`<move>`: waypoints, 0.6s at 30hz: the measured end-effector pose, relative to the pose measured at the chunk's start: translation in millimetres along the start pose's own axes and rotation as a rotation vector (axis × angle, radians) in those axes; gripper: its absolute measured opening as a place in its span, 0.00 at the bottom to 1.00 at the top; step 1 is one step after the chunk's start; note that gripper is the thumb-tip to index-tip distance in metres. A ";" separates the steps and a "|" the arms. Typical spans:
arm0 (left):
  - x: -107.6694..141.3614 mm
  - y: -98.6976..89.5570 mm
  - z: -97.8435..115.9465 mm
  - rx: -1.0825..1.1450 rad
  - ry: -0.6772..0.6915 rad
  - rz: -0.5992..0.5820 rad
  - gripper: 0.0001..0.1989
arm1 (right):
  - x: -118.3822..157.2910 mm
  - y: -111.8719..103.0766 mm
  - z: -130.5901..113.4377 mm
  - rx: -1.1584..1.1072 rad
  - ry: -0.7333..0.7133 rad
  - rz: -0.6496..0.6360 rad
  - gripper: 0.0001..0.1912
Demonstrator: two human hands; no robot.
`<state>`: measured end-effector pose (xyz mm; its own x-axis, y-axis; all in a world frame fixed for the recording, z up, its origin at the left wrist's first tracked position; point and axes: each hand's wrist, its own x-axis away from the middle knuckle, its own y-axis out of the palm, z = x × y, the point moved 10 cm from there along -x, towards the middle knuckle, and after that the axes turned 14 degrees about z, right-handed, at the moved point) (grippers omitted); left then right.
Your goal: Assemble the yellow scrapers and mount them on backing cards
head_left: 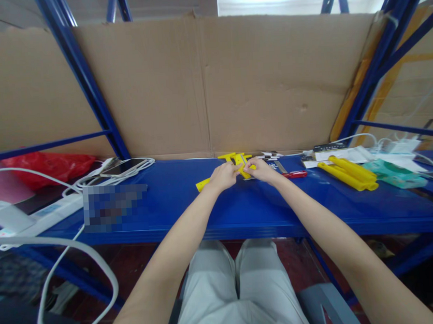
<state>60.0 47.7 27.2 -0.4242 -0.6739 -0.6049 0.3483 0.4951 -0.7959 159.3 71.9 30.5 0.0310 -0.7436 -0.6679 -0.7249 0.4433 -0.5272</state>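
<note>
Near the back middle of the blue table, both my hands are close together over yellow parts. My left hand has its fingers closed around a yellow piece, whose end sticks out to the left of the palm. My right hand pinches at a small thin item too small to name, beside a yellow part between the hands. More yellow pieces lie just behind the fingers. To the right of my right hand lies a red-handled tool.
Two yellow tubes and a green plastic packet lie at the right. A white power strip, cables, a phone and a red bag are at the left. Cardboard stands behind the table between blue posts.
</note>
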 end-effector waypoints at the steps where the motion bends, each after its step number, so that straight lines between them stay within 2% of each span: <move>1: 0.0 0.5 0.0 0.000 0.003 -0.001 0.20 | 0.8 0.3 0.5 0.003 0.014 0.000 0.06; 9: -0.5 -0.8 -1.3 -0.008 -0.018 0.004 0.20 | 2.5 1.0 2.9 -0.027 0.057 0.033 0.05; 18: -0.1 1.3 -1.3 -0.031 -0.011 -0.001 0.21 | 3.4 4.8 9.0 0.009 0.103 0.014 0.05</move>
<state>59.4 49.1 26.3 -0.4155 -0.6804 -0.6036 0.3215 0.5109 -0.7973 162.1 76.0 21.0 -0.0509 -0.7847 -0.6178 -0.7188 0.4582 -0.5228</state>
